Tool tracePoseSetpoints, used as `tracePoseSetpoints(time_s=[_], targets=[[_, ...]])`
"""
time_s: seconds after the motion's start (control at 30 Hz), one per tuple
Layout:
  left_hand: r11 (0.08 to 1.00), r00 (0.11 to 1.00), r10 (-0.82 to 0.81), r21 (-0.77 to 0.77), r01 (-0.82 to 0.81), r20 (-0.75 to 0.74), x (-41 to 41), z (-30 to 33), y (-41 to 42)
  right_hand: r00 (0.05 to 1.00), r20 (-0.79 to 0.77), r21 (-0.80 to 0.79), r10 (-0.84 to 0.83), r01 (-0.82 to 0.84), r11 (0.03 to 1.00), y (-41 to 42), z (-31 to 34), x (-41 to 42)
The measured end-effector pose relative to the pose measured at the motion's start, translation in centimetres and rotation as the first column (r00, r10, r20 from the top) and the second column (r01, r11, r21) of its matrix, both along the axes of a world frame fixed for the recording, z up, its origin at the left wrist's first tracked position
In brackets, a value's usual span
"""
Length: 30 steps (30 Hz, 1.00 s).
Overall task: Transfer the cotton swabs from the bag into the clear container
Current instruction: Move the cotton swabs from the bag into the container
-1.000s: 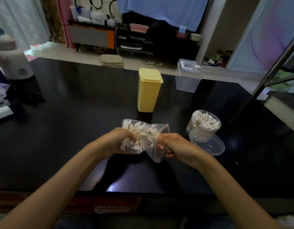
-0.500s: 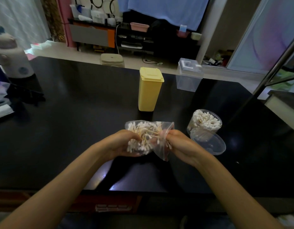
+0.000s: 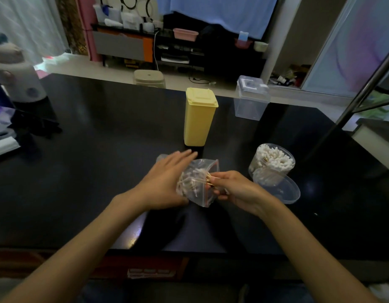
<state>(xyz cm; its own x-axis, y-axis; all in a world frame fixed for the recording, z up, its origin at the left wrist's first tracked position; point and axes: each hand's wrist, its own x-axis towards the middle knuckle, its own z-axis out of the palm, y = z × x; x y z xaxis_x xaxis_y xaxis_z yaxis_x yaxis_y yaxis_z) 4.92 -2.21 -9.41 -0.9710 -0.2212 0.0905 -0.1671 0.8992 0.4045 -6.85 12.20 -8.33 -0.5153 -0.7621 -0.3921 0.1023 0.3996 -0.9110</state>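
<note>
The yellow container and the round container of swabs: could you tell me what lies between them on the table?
Nothing: the head view shows bare black table between yellow container and round container.

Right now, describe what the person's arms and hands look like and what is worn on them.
Both arms are bare as far as the picture shows: no sleeves appear on either forearm. The left hand and the right hand wear no gloves, and no rings, watch or bracelets are visible on the fingers or wrists. Nails look short and unpainted, though the dim light makes fine detail hard to tell.
</note>
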Motion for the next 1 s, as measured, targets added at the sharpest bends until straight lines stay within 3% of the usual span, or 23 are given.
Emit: tracePoseSetpoints(time_s=[0.13, 0.37, 0.67, 0.8, 0.9, 1.0], targets=[[0.995, 1.0, -0.011, -0.101, 0.01, -0.015, -0.2, -1.1, -0.1, 1.0, -0.013, -0.011, 0.009, -0.009, 1.0, 0.1, 0.0, 0.0], [0.996, 0.996, 0.069, -0.049, -0.072, -0.05, 0.4, -0.5, -0.7, 1.0, -0.018, -0.052, 0.008, -0.008, 0.999, 0.4, 0.4, -0.1], [0.986, 0.986, 0.166, 0.002, -0.166, 0.015, 0.3, 0.4, -1.3, 0.977, -0.215, -0.055, -0.008, -0.004, 0.998, 1.6, 2.0, -0.5], [0.924, 0.906, 0.317, 0.308, -0.227, -0.282, -1.6, 3.3, 0.0, 0.98, -0.198, -0.146, -0.021, -0.008, 0.989, 3.2, 5.4, -1.8], [0.802, 0.959, 0.276, 0.566, -0.191, -0.067, -6.0, 5.6, 1.8, 0.983, -0.182, -0.089, 0.039, -0.056, 0.995, 4.6, 8.1, -4.4], [0.769, 0.985, 0.16, 0.616, -0.169, 0.07, -10.5, 7.3, 4.7, 0.979, -0.175, 0.018, 0.108, -0.107, 0.994, 6.3, 9.3, -7.1]])
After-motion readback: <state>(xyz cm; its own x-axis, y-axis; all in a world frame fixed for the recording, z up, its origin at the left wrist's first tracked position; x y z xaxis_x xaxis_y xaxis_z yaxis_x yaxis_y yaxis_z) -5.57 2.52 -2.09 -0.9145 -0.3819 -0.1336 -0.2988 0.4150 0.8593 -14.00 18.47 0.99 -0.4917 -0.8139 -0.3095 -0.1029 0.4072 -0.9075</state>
